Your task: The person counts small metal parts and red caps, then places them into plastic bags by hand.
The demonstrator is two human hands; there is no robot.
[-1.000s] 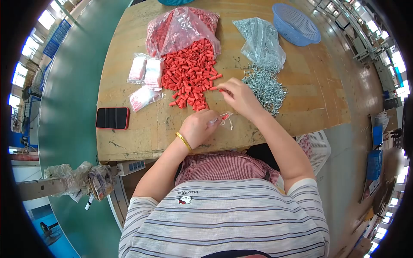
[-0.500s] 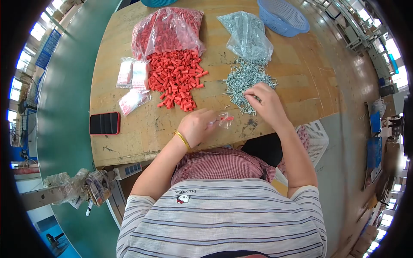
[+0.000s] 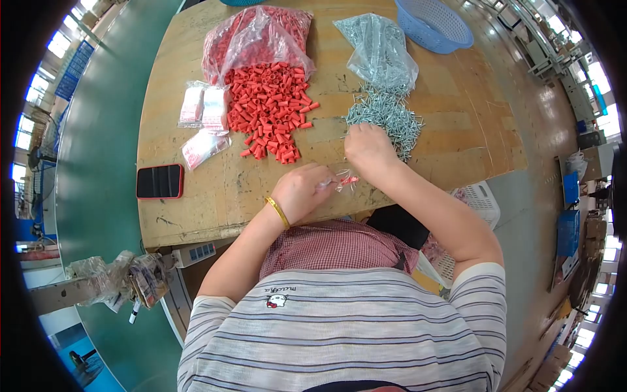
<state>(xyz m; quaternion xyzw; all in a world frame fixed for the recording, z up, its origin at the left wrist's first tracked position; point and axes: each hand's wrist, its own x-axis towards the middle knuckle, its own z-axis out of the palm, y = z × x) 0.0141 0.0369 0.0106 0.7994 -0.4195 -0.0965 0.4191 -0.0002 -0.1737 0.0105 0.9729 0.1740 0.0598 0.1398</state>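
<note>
On the table [image 3: 313,145], left of the red pieces [image 3: 271,108] spilling from their bag [image 3: 258,39], lie small clear packets [image 3: 214,108]. The left hand [image 3: 302,193] pinches a small bag [image 3: 344,180] with something red in it. The right hand [image 3: 369,150] is at the screws [image 3: 392,119], its fingertips' grip hidden, below their bag [image 3: 380,53], near a blue basket [image 3: 436,29].

Shirt [image 3: 339,333] w/ script txt [image 3: 279,289], unclear; packets [image 3: 203,147] w/ red print, illeg.
</note>
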